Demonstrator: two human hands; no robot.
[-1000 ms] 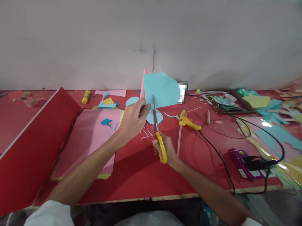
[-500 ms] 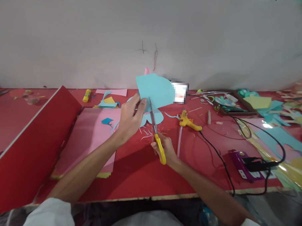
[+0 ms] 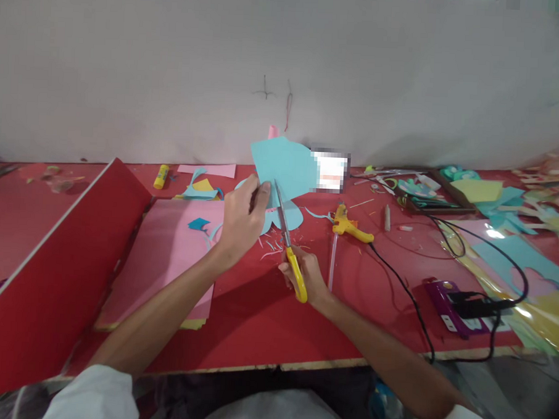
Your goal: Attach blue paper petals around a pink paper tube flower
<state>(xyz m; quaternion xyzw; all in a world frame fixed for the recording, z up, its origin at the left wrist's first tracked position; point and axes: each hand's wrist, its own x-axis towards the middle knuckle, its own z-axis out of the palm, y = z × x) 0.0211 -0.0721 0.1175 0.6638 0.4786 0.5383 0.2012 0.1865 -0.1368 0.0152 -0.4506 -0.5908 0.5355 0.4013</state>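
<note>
Fingers of the left hand (image 3: 241, 219) are pinching a light-blue, curved-edged paper sheet (image 3: 288, 165) above the red surface (image 3: 256, 323), apparently steadying it against the yellow-handled metal scissors (image 3: 296, 274), which the right hand (image 3: 312, 279) is gripping with curled fingers.

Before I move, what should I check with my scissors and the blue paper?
1. Left hand gripping the blue paper: ok.
2. Right hand on the yellow-handled scissors: ok.
3. Left thumb well away from the blades: not ok, it looks very close.
4. Yellow glue gun apart from the scissors: ok, it lies to their right.
5. Glue gun cool: cannot tell.
</note>
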